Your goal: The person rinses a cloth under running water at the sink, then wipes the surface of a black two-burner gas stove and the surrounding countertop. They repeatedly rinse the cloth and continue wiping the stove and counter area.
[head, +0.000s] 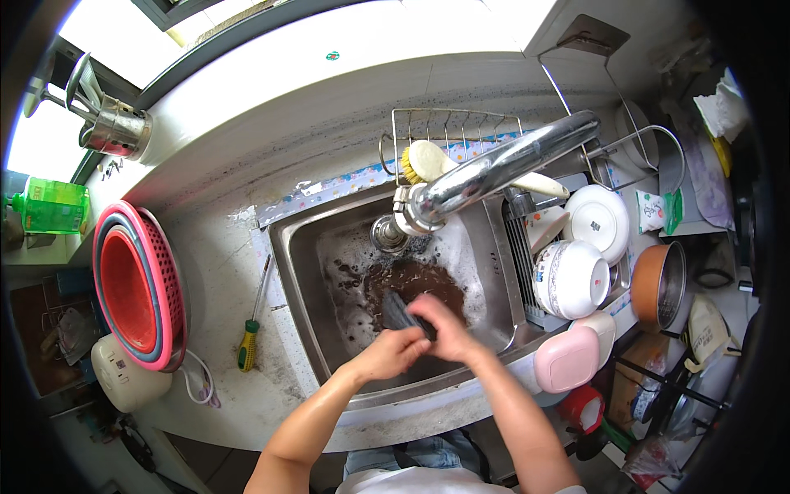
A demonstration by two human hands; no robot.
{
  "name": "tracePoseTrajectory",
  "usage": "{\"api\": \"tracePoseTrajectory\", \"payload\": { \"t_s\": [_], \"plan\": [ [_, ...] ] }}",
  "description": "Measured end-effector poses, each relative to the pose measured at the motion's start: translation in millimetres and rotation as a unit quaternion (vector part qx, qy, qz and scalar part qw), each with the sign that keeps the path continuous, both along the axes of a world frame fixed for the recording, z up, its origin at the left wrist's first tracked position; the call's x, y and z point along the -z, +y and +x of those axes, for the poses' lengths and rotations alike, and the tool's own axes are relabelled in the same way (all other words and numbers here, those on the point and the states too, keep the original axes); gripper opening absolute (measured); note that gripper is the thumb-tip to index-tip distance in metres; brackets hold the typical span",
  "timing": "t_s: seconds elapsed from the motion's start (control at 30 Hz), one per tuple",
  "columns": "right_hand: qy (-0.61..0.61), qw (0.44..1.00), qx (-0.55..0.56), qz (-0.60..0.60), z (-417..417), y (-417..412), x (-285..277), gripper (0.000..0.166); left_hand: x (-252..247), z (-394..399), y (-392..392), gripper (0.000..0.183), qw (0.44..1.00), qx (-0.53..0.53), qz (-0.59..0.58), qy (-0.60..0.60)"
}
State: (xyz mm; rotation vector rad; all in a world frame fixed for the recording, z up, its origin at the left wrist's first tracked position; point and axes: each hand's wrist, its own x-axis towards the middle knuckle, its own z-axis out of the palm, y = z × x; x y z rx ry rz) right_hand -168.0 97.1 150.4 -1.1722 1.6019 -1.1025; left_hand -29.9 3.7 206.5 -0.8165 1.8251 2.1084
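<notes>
Over a stainless steel sink (296, 309), my left hand (390, 353) grips the near end of a dark grey object (398, 312), possibly a wet cloth. My right hand (445, 327), slightly blurred, is closed around its right side. The object's far end points toward the brown, murky water (407, 281) in the basin; whether it touches the water I cannot tell. White suds (472, 247) ring the water. Above the basin hangs the end of a thick chrome faucet (494, 167), beyond both hands.
A screwdriver (250, 343) and nested plastic basins and colanders (126, 287) are on the left counter. A yellow-bristled brush (432, 162) lies by a wire rack (457, 117). White bowls (571, 281), a plate (595, 222), a pink container (565, 364) and a pot (648, 284) crowd the right.
</notes>
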Motion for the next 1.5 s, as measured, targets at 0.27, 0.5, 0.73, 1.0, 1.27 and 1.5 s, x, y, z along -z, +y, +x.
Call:
{"api": "tracePoseTrajectory", "payload": {
  "t_s": [0.27, 0.5, 0.73, 1.0, 1.27, 1.5],
  "plan": [
    [0.094, 0.928, -0.099, 0.346, 17.6, 46.4, -6.6, 0.015, 208.4, -33.1, -2.7, 0.028, 0.846, -0.010, -0.529, -0.068],
    [0.133, 0.933, -0.030, 0.333, -15.8, 53.1, -21.0, 0.011, 205.4, -50.9, -2.5, 0.023, 0.839, 0.046, -0.517, -0.161],
    [0.180, 0.948, -0.035, 0.259, -7.5, 67.0, -16.0, 0.014, 203.9, -35.9, -10.8, 0.039, 0.832, 0.027, -0.554, -0.020],
    [0.168, 0.959, -0.006, 0.227, -11.5, 75.3, -8.2, 0.015, 165.5, -26.4, -22.8, 0.039, 0.872, -0.380, 0.308, -0.005],
    [0.195, 0.952, -0.025, 0.236, -6.0, 73.2, -8.2, 0.015, 180.4, -22.7, -17.3, 0.041, 0.923, -0.259, -0.278, -0.068],
    [0.194, 0.953, -0.016, 0.234, -4.6, 74.8, -2.5, 0.015, 224.0, -13.5, 6.5, 0.060, 0.939, -0.328, -0.091, -0.039]
  ]
}}
